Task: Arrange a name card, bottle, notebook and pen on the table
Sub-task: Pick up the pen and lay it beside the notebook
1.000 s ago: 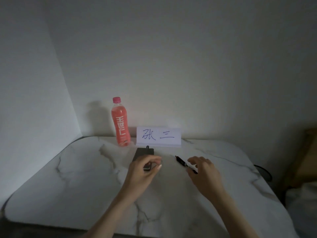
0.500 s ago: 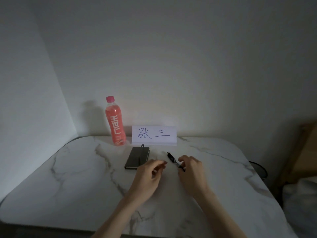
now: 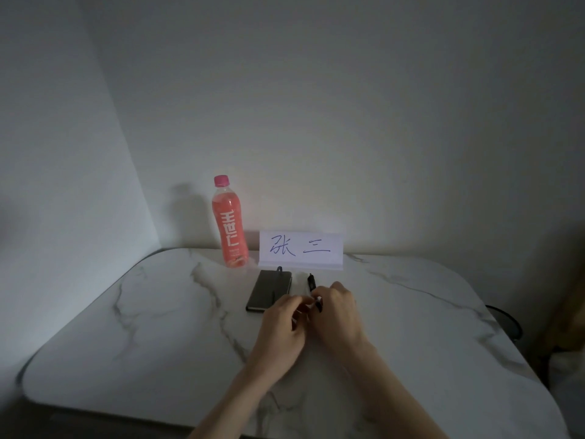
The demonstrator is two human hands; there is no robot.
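A pink bottle (image 3: 229,223) stands upright at the back of the marble table (image 3: 152,327). To its right a white name card (image 3: 300,250) with blue writing stands against the wall. A dark notebook (image 3: 269,289) lies flat in front of the card. Just right of it lies a black pen (image 3: 311,283), pointing toward the card; my right hand (image 3: 337,312) pinches its near end. My left hand (image 3: 281,331) is right beside it, fingertips meeting the right hand's at the pen; whether it grips the pen is hidden.
White walls meet in a corner behind the table. A dark round object (image 3: 506,321) sits past the table's right edge, with a wooden piece of furniture (image 3: 566,299) beyond it. The table's rounded front edge is close to me.
My left hand has let go of the notebook and moved right to meet my right hand. The pen has shifted left and turned to lie close beside the notebook.
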